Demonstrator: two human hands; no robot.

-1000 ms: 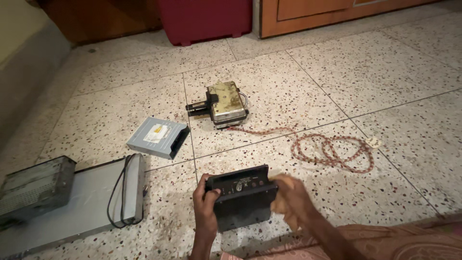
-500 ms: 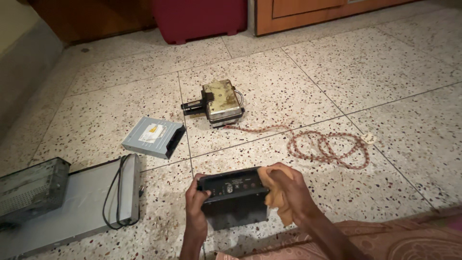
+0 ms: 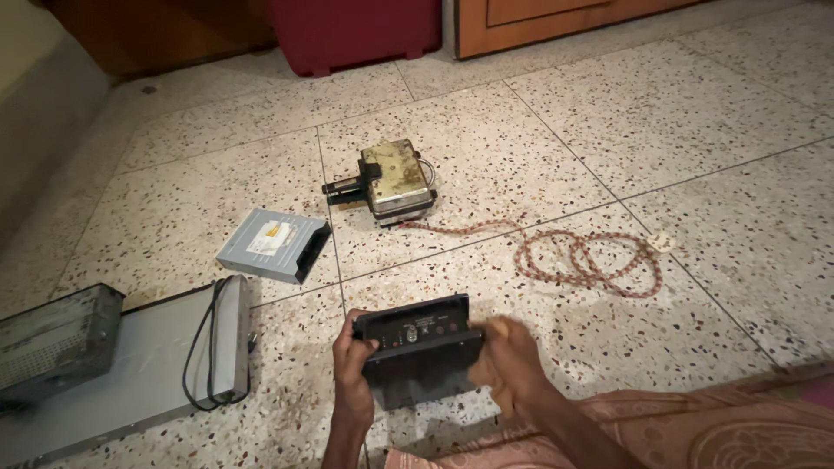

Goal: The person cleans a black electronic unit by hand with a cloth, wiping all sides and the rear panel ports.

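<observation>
A small black electronic box (image 3: 417, 347) stands tilted on the speckled floor in front of me. My left hand (image 3: 352, 360) grips its left end, thumb on the top panel. My right hand (image 3: 504, 360) presses against the box's right side, closed around a yellowish cloth that is mostly hidden under the blurred fingers.
An old metal sandwich maker (image 3: 395, 181) lies further out, its braided red cord (image 3: 586, 260) coiled to the right. A grey disc drive (image 3: 274, 245) sits left of centre. A flat grey player with a black cable (image 3: 148, 365) and a dark metal box (image 3: 56, 340) lie at the left.
My right hand with the cloth moved from the box's top right corner down to its right side. The left hand kept its grip.
</observation>
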